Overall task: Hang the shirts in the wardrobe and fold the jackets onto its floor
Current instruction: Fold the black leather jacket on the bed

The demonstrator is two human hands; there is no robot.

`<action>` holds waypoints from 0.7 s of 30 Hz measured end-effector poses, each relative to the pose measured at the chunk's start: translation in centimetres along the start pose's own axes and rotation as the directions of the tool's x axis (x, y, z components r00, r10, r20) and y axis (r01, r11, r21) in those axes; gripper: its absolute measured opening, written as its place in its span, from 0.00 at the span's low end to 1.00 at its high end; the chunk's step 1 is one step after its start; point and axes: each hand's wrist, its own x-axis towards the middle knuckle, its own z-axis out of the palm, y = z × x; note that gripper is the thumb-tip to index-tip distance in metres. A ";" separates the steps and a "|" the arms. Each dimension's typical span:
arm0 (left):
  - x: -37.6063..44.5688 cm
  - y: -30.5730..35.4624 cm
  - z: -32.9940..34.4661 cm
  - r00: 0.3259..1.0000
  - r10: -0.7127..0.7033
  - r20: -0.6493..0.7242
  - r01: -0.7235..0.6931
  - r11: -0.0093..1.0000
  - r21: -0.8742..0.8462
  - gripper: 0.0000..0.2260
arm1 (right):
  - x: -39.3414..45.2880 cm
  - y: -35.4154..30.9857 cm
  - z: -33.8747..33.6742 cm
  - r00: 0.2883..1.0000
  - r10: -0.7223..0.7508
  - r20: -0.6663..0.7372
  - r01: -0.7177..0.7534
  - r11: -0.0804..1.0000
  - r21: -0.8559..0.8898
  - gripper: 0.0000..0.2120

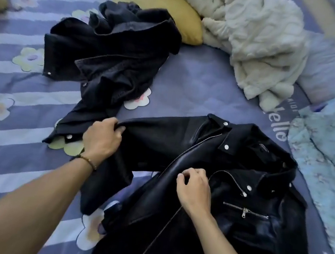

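The whole view is filled by a bed (198,84) covered with a purple-blue sheet printed with pale stripes and flowers. Two dark jackets are laid on it. A black leather jacket (208,183), fitted with metal zips and snap studs, is spread open from the centre toward 5 o'clock, its collar turned toward 2 o'clock. A black denim jacket (111,58) is crumpled at 10 to 11 o'clock, one of its sleeves trailing down toward the leather jacket's near sleeve.

A fluffy cream blanket (261,43) is heaped at 1 o'clock, and a pale blue floral quilt (329,162) is bunched along the edge at 3 o'clock. One yellow pillow (161,7) is seen at 12 o'clock, partly overlapped by the denim jacket and the blanket; a pale lilac pillow (332,68) is wedged at 2 o'clock.

Two hands are in view. The left hand (102,138), a beaded bracelet (87,160) worn at its wrist, is clenched round a fold of the leather jacket's sleeve, lifting it slightly. The right hand (193,188) is rested on the jacket's front by the zip, fingers curled; whether fabric is pinched cannot be told.
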 end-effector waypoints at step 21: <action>0.5 18.4 13.9 0.785 0.449 0.426 -0.487 0.873 -0.022 0.48 | 14.9 10.7 -7.6 0.862 0.504 0.057 -0.412 0.630 0.658 0.32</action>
